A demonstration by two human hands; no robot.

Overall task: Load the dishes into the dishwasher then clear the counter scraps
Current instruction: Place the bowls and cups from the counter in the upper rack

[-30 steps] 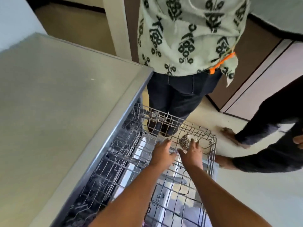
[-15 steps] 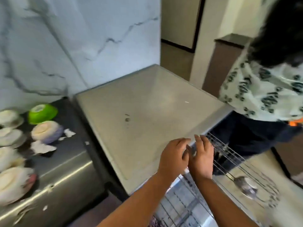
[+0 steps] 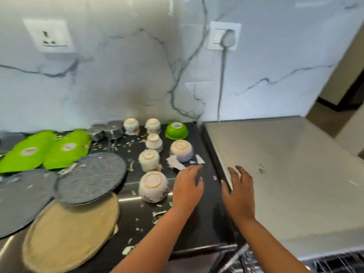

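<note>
Several white cups stand upside down on the dark counter (image 3: 204, 219); the nearest cup (image 3: 153, 186) is just left of my left hand (image 3: 188, 187). A white bowl (image 3: 181, 150) and a green bowl (image 3: 176, 131) sit upturned farther back. My left hand hovers over the counter with fingers relaxed and holds nothing. My right hand (image 3: 238, 192) is spread above the edge of the steel dishwasher top (image 3: 291, 174), also empty. White scraps (image 3: 175, 163) litter the counter. A corner of the dishwasher rack (image 3: 332, 263) shows at the bottom right.
Two grey plates (image 3: 92, 176) and a tan plate (image 3: 71, 235) overlap at the left front. Green leaf-shaped plates (image 3: 47, 150) and steel cups (image 3: 110, 130) lie behind them. A marble wall with two sockets (image 3: 224, 35) backs the counter.
My view has swung left from the dishwasher rack to the counter. Both hands have left the rack and now hover empty over the counter and the dishwasher top.
</note>
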